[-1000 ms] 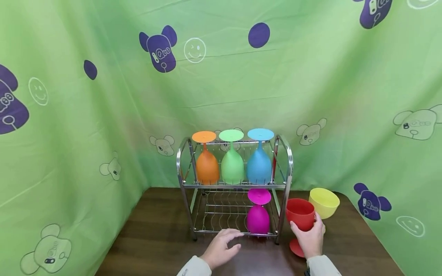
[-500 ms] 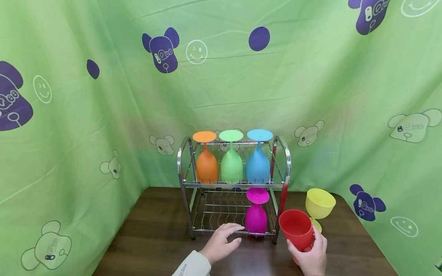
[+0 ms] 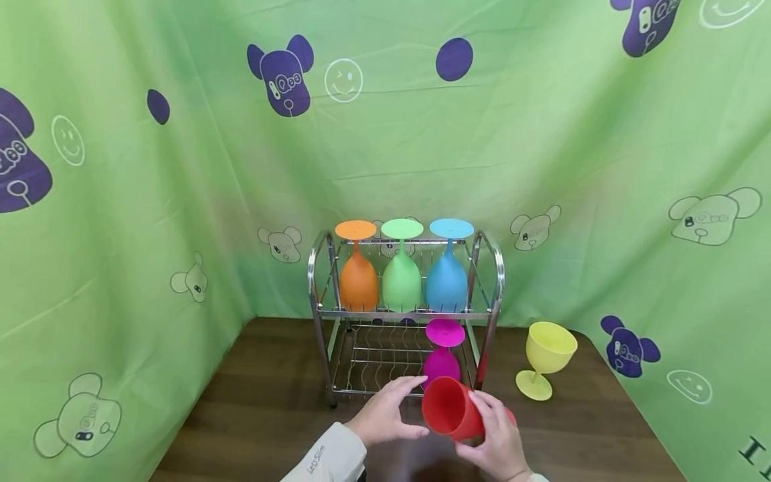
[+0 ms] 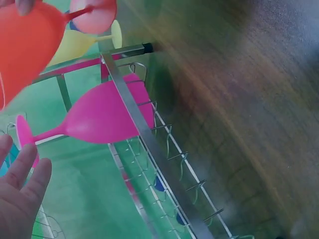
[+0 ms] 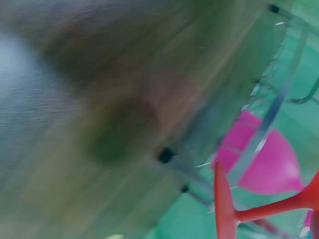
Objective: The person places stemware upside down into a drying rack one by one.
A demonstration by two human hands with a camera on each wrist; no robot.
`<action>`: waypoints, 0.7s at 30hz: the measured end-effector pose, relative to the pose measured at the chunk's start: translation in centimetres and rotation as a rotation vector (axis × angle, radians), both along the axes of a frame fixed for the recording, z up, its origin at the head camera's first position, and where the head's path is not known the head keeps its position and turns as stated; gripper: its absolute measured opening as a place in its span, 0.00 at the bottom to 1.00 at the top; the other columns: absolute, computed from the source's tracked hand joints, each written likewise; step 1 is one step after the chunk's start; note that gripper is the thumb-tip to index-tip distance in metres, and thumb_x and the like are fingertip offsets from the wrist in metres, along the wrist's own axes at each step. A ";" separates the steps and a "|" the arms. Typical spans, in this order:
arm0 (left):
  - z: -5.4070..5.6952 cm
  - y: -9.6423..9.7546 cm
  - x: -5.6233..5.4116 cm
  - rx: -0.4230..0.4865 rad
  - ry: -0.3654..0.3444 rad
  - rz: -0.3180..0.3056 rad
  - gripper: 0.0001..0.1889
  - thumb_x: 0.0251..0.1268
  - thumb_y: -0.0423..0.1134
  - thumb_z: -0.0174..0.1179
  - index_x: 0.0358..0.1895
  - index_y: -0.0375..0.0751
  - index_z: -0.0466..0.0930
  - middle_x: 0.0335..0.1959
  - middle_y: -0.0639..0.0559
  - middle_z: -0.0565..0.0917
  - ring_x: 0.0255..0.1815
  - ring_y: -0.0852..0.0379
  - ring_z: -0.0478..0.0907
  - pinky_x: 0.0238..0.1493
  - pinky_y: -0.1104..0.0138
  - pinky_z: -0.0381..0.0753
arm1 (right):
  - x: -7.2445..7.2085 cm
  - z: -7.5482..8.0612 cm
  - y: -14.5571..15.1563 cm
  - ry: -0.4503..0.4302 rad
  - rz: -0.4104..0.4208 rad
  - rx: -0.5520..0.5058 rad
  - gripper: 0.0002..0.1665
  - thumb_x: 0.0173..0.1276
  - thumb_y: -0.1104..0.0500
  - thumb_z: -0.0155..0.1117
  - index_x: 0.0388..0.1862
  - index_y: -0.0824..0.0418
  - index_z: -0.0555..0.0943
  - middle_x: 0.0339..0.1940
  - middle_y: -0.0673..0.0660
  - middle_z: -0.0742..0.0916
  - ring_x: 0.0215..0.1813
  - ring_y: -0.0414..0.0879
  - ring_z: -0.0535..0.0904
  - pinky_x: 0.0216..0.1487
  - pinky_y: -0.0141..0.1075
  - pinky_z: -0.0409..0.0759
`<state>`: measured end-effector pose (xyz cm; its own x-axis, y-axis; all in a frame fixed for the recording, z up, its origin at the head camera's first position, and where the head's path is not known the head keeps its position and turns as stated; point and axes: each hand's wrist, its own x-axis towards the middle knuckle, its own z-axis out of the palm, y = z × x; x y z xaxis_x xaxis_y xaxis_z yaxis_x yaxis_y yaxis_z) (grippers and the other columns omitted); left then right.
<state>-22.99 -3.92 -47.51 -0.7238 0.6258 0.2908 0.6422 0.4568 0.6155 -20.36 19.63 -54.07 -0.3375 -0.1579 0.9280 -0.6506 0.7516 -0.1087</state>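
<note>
My right hand [image 3: 496, 438] grips a red goblet [image 3: 453, 408] by its bowl, tilted on its side with the mouth toward my left hand. My left hand [image 3: 388, 414] is held with fingers spread and thumb apart, just left of the goblet's rim, in front of the rack. Behind the red goblet, a magenta goblet [image 4: 107, 112] stands upside down on the lower tier of the metal rack [image 3: 409, 313]. In the right wrist view, the red stem and foot [image 5: 227, 206] show, while the right hand is out of sight there.
Orange [image 3: 359, 284], green [image 3: 401, 284] and blue goblets [image 3: 446, 284] stand upside down on the rack's upper tier. A yellow goblet [image 3: 549, 348] stands upright on the wooden table [image 3: 241, 415], right of the rack. A green printed cloth [image 3: 385, 134] hangs behind.
My right hand has lifted the red goblet off the table, carried it left toward my left hand and tipped it sideways. My left hand has barely moved.
</note>
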 end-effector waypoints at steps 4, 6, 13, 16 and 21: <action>0.5 -0.1 0.1 -0.034 0.080 -0.049 0.43 0.47 0.48 0.73 0.69 0.44 0.64 0.63 0.51 0.72 0.60 0.55 0.70 0.53 0.64 0.77 | 0.0 1.2 -1.4 -0.019 0.035 0.098 0.43 0.62 0.29 0.48 0.48 0.68 0.79 0.45 0.62 0.81 0.38 0.52 0.78 0.35 0.37 0.83; 0.7 -0.3 0.3 -0.047 0.113 -0.055 0.44 0.45 0.48 0.73 0.69 0.44 0.63 0.63 0.51 0.72 0.59 0.56 0.71 0.50 0.68 0.77 | 0.1 1.7 -1.9 -0.023 0.050 0.134 0.43 0.63 0.29 0.47 0.48 0.67 0.79 0.45 0.62 0.81 0.38 0.52 0.79 0.32 0.40 0.84; 1.4 -0.9 0.9 -0.129 0.294 -0.004 0.46 0.41 0.52 0.73 0.68 0.46 0.64 0.62 0.49 0.72 0.57 0.56 0.73 0.47 0.69 0.79 | -0.1 3.3 -2.7 -0.008 0.102 0.242 0.39 0.65 0.31 0.45 0.51 0.63 0.80 0.46 0.61 0.81 0.41 0.52 0.79 0.29 0.42 0.84; 1.2 -1.1 1.2 -0.125 0.324 0.029 0.44 0.41 0.51 0.74 0.66 0.46 0.66 0.61 0.48 0.73 0.55 0.54 0.74 0.46 0.69 0.80 | -0.3 3.8 -2.9 -0.027 0.109 0.296 0.38 0.66 0.32 0.43 0.52 0.61 0.80 0.47 0.61 0.81 0.42 0.53 0.79 0.30 0.44 0.84; 0.5 -1.7 1.2 0.032 0.282 0.046 0.39 0.39 0.44 0.76 0.60 0.43 0.70 0.58 0.47 0.74 0.54 0.52 0.74 0.46 0.70 0.80 | -0.4 4.3 -3.4 -0.054 0.108 0.307 0.37 0.67 0.33 0.42 0.53 0.59 0.80 0.48 0.62 0.80 0.44 0.54 0.79 0.33 0.46 0.84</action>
<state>-21.75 -5.59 -47.05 -0.6388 0.5815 0.5037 0.7693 0.4722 0.4304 -20.80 16.25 -49.74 -0.3508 -0.4647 0.8130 -0.7278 0.6816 0.0756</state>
